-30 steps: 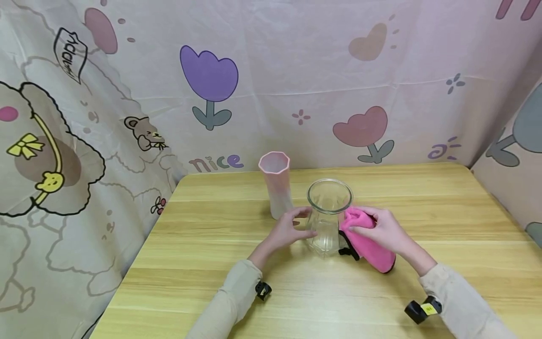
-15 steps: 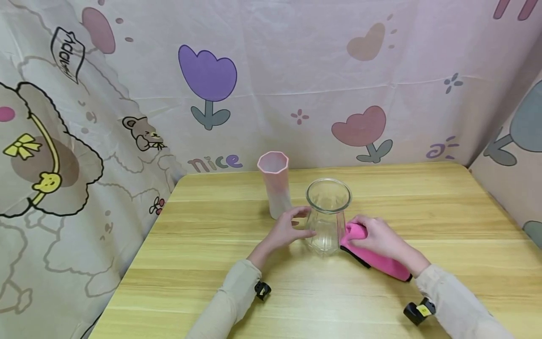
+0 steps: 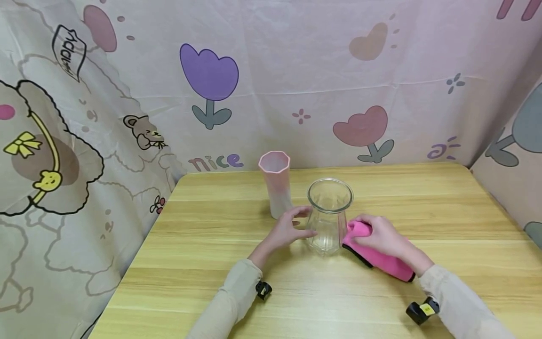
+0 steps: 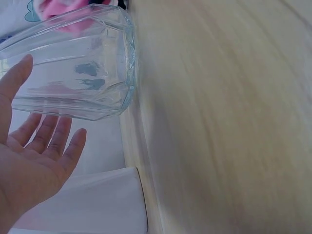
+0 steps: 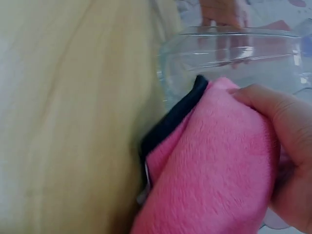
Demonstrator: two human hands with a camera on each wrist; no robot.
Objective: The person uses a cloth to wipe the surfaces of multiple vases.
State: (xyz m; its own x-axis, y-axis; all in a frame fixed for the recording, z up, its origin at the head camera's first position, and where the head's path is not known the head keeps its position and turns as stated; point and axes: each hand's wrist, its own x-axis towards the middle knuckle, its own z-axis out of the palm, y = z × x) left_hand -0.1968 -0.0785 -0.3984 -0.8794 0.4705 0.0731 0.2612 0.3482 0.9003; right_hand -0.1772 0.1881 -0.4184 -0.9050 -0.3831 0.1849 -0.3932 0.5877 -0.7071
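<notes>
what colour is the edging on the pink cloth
The edging is black; it shows best in the right wrist view.

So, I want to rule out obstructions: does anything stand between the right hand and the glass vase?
Only the pink cloth, which the right hand holds to the right of the glass vase; nothing else visible stands in between.

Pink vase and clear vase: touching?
Apart. The head view shows a strip of tabletop between the pink vase and the clear vase; the left wrist view also shows a gap.
</notes>
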